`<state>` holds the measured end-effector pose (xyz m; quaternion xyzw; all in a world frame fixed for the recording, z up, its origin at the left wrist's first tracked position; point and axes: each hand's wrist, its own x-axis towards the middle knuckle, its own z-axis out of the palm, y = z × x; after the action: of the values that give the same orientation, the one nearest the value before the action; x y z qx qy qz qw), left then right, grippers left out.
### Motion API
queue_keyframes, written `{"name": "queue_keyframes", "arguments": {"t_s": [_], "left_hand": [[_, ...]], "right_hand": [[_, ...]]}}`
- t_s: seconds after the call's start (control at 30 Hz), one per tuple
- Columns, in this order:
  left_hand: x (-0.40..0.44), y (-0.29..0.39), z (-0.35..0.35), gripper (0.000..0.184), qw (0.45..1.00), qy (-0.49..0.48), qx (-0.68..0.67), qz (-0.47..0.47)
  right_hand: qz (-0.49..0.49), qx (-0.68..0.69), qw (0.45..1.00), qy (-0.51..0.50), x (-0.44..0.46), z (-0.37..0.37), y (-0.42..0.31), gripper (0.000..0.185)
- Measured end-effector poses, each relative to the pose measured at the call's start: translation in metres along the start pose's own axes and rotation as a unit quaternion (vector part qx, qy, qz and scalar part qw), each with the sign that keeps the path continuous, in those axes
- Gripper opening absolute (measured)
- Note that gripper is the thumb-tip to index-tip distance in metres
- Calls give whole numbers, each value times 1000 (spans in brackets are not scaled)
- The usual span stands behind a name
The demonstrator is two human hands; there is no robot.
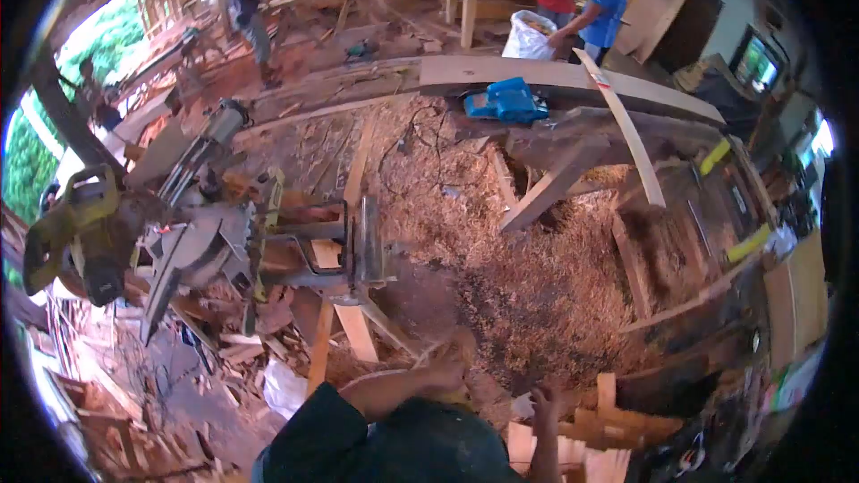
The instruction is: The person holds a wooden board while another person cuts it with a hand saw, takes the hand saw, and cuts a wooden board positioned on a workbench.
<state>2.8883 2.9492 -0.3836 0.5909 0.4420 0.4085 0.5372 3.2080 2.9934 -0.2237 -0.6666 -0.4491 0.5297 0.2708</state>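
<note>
My left hand [446, 370] is in front of my body at the bottom centre, the forearm reaching across from the dark sleeve. Its fingers are blurred, and I cannot make out whether it holds anything. Pale wooden boards [356, 331] lean just to its left, below a metal stand [362, 250]. My right hand [542, 407] hangs lower, to the right, with its fingers apart and nothing visible in them. Cut wood pieces [582, 456] lie close beside it.
A yellow-green miter saw [94, 224] stands at left. Wood shavings [537, 277] cover the floor ahead. A blue power tool [506, 101] rests by a long plank [573, 80]. Two people stand near a white sack [528, 36]; another person [246, 9] stands farther left.
</note>
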Motion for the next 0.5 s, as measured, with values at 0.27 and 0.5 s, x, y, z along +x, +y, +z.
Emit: {"name": "queue_keyframes", "arguments": {"t_s": [0.27,0.5], "left_hand": [[143,-18,-76,47,954,-138,138,-228],[239,-13,-180,55,955,-89,86,-270]], "right_hand": [[-105,-220,940,-238,125,91,-124,36],[-135,-300,912,-245,292,89,-223,30]]}}
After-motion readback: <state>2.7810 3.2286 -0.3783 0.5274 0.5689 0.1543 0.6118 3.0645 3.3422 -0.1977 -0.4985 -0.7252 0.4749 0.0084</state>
